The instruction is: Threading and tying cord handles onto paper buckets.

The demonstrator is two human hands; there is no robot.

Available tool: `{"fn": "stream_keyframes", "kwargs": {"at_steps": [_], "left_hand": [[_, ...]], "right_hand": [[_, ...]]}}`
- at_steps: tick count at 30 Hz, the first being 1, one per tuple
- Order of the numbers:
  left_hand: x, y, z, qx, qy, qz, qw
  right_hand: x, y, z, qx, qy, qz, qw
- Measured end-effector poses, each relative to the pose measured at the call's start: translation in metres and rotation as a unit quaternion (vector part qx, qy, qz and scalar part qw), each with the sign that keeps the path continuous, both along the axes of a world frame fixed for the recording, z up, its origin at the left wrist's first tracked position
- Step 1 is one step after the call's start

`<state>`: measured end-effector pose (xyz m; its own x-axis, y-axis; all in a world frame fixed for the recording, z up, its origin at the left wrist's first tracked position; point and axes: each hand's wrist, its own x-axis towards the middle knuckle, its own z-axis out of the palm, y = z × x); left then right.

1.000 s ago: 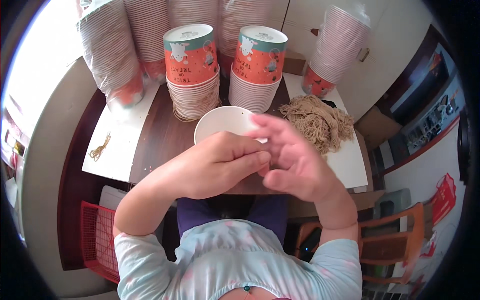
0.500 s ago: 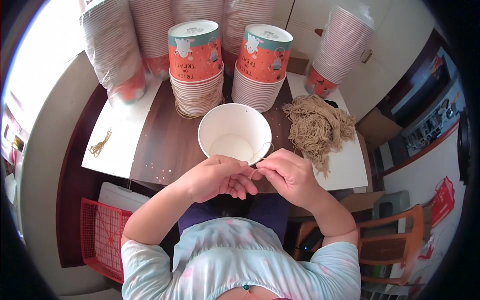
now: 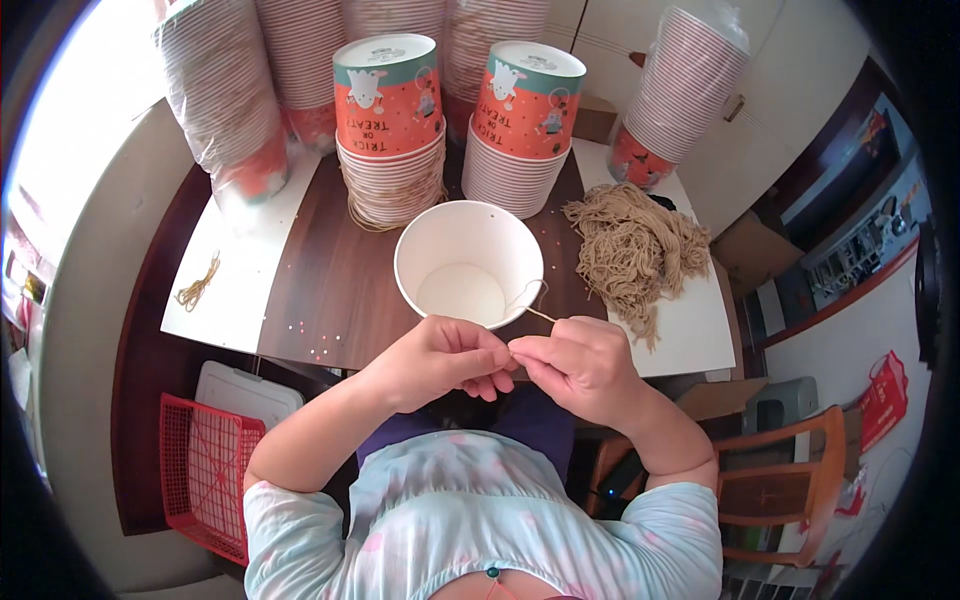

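A white paper bucket (image 3: 468, 262) stands upright and empty on the brown table (image 3: 330, 290), just beyond my hands. A thin tan string (image 3: 537, 314) runs from its near right rim toward me. My left hand (image 3: 440, 358) and my right hand (image 3: 575, 362) meet fingertip to fingertip at the table's front edge, both pinching the end of that string. A loose heap of the same tan strings (image 3: 632, 248) lies to the right of the bucket on a white sheet.
Two upside-down stacks of orange printed buckets (image 3: 390, 125) (image 3: 522, 125) stand behind the white one. Tall wrapped bucket stacks (image 3: 220, 100) (image 3: 680, 95) line the back. A few strings (image 3: 198, 284) lie at far left. A red crate (image 3: 205, 470) sits on the floor left, a wooden chair (image 3: 790, 480) right.
My hands have drawn back from over the bucket to the table's front edge, uncovering it. The string now stretches from the rim to my fingers.
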<state>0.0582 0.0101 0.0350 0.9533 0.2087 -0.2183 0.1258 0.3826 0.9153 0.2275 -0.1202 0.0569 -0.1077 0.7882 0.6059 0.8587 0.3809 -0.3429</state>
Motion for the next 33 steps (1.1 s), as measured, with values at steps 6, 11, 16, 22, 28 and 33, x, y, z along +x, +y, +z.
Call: {"fn": "stream_keyframes", "kwargs": {"at_steps": [6, 11, 16, 22, 28, 33], "left_hand": [[-0.001, -0.001, -0.002, -0.027, 0.011, -0.012, 0.999], [-0.004, -0.007, -0.002, 0.027, -0.016, 0.030, 0.999], [-0.014, -0.020, 0.005, 0.097, -0.014, 0.057, 0.994], [-0.023, -0.048, 0.005, 0.605, -0.196, 0.167, 0.753], [-0.016, -0.039, 0.017, 0.785, -0.295, 0.128, 0.529], [0.034, 0.064, 0.037, 0.717, -0.145, 0.137, 0.668]], "right_hand": [[0.000, -0.002, 0.000, 0.021, -0.061, -0.002, 0.998], [-0.002, -0.004, -0.002, 0.026, -0.062, -0.003, 0.998], [-0.004, -0.017, -0.003, 0.006, -0.056, 0.036, 0.998], [-0.014, -0.030, 0.000, -0.026, -0.050, 0.068, 0.996], [-0.014, -0.039, 0.007, -0.159, 0.177, 0.068, 0.969], [0.043, -0.043, 0.042, -0.050, 0.454, 0.135, 0.879]]}}
